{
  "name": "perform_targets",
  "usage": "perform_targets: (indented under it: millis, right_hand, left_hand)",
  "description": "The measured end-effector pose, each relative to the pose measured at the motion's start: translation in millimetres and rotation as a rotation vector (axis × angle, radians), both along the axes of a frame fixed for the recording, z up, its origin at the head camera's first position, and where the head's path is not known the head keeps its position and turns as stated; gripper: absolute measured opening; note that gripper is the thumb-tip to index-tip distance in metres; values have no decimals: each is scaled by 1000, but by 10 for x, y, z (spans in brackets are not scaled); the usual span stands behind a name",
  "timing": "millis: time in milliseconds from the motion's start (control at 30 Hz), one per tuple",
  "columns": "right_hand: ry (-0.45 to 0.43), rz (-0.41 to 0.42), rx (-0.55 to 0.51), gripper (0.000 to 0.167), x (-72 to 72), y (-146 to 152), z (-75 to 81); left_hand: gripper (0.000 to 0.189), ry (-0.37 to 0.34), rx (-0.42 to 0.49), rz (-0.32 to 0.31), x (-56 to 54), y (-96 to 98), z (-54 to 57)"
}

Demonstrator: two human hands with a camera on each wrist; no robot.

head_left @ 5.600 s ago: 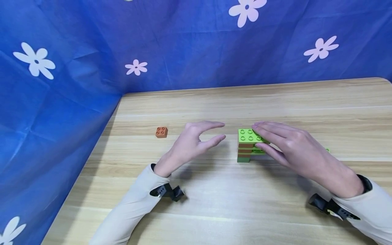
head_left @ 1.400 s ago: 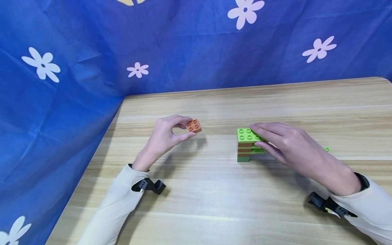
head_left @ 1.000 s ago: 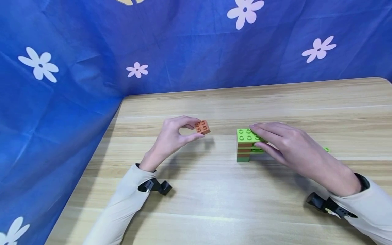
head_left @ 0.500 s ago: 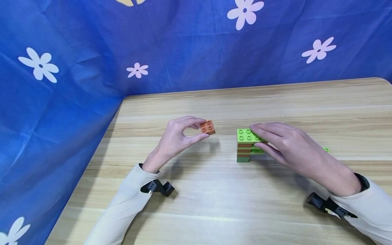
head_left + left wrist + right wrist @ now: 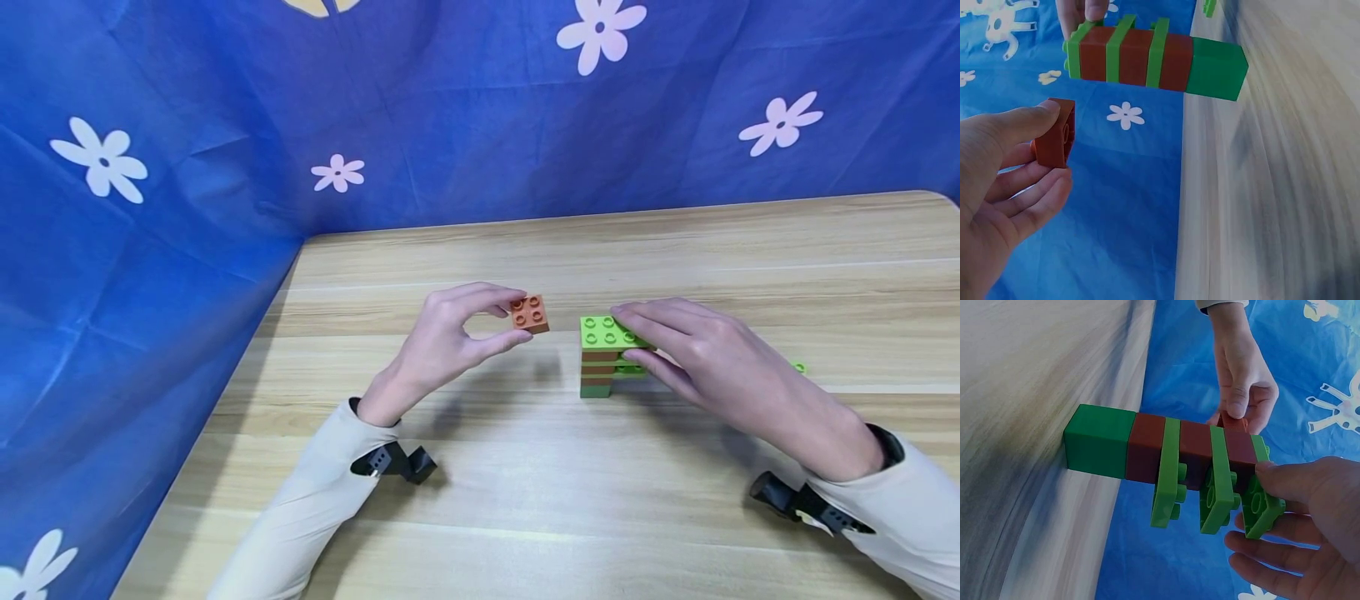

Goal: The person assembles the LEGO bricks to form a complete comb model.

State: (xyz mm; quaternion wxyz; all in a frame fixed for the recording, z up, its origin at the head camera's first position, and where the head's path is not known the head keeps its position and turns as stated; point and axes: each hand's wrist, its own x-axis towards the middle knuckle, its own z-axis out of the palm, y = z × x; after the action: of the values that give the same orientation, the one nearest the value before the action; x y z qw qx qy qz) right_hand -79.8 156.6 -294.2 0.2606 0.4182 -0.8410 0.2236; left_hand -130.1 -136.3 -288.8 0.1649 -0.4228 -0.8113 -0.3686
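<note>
Between thumb and fingertips my left hand [image 5: 442, 337] pinches a small orange-brown toy brick [image 5: 530, 314] with two-by-two studs, held above the table. In the left wrist view this brick [image 5: 1052, 140] shows its hollow underside facing the tower, with a gap between them. The brick tower [image 5: 596, 389] stands upright on the table, a dark green brick [image 5: 1099, 440] at its foot. Above that, brown bricks alternate with light green plates that jut out to the right. My right hand [image 5: 712, 358] holds the top light green plate [image 5: 598, 331] by its overhanging end, thumb below the studs.
A light green piece [image 5: 800, 367] shows partly behind the right hand, on the wooden table [image 5: 525, 533]. A blue curtain [image 5: 465, 108] with white flowers hangs along the back and left edges of the table.
The left hand was bare, with the orange-brown brick on the table at left; it has since taken the brick and carried it right, toward the tower. The right hand has stayed on the tower.
</note>
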Motion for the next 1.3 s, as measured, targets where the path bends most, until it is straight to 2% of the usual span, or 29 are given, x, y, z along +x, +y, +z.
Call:
perform_targets:
  millis: [300,567,800,1000,1133,1300]
  right_hand:
    - [-18,-9,2,56,8,0,8]
    - [5,-10,-22,55,12,-14,46]
    - [60,4,-90,52,8,-49,93]
    - [60,-18,-125,51,13,-90,117]
    - [47,-21,-129,51,5,-125,134]
    - [26,-18,-129,52,-2,-145,143]
  left_hand:
    - [38,27,35,-19,16,72,42]
    - [37,51,83,-89,24,202,95]
    - [38,37,89,-146,57,304,131]
    - [39,38,111,-190,55,380,122]
    - [40,21,139,-230,53,430,112]
    - [39,-5,165,-249,59,468,111]
